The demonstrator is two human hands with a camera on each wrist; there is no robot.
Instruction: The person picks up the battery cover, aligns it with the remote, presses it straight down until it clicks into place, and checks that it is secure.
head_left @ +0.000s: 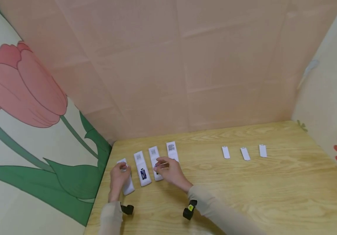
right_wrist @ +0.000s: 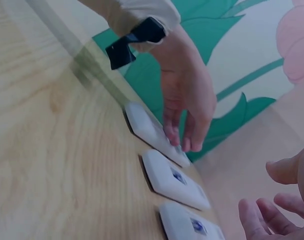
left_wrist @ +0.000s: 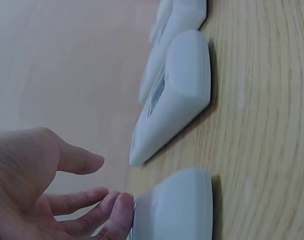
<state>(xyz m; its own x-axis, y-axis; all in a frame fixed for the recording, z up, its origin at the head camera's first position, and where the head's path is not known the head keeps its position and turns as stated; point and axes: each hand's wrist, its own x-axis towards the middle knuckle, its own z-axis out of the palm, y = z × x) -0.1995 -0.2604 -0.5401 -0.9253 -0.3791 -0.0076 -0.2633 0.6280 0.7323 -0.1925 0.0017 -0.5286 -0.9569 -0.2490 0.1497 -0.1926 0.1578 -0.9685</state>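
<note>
Several white remote controls lie in a row, backs up. My left hand (head_left: 119,176) is over the leftmost remote control (head_left: 129,187), and its fingertips touch that remote's back in the left wrist view. Its thumb stands apart from the fingers. Beside it, a second remote control (head_left: 139,158) shows dark batteries (head_left: 143,174) in its uncovered compartment. Over the lower part of a third remote control (head_left: 153,152) hovers my right hand (head_left: 170,171), thumb and fingers apart and holding nothing. That hand partly hides the rightmost remote control (head_left: 171,147).
Three small white battery covers lie apart on the right of the wooden table (head_left: 262,189): a left cover (head_left: 225,152), a middle cover (head_left: 245,153) and a right cover (head_left: 263,150). A pinkish cloth wall (head_left: 186,65) rises behind the table, with painted side walls.
</note>
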